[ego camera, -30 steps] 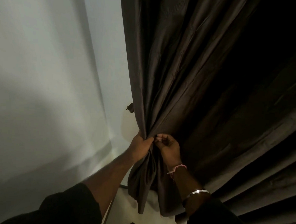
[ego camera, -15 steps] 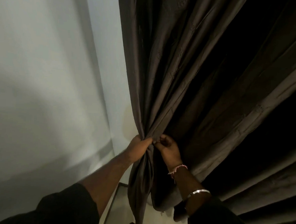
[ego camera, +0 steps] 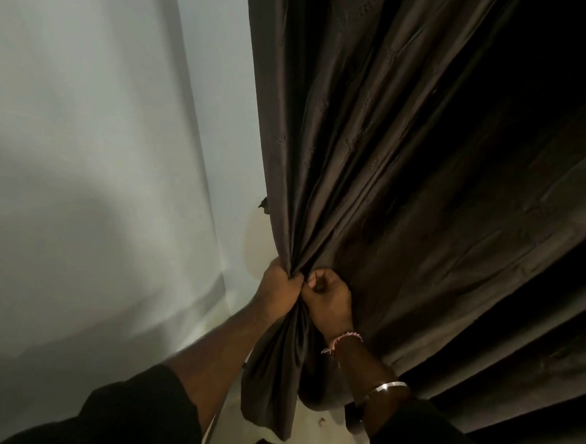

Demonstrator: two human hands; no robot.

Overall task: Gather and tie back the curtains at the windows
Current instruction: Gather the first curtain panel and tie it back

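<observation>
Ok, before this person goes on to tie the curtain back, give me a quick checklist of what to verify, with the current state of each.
1. Left hand grips the gathered curtain: ok, fingers curled round the bunch.
2. Right hand holds the fabric next to it: ok, fingers curled into the folds.
3. Whole curtain gathered: not ok, wide folds spread off to the right, outside the bunch.
4. Tie-back ready: cannot tell, no cord or band shows in either hand.
5. Hook on the wall within reach: cannot tell; a small dark fitting peeks out at the curtain's edge above the hands, too small to identify.
6. Hem free: ok, the lower end hangs loose below the hands.
</observation>
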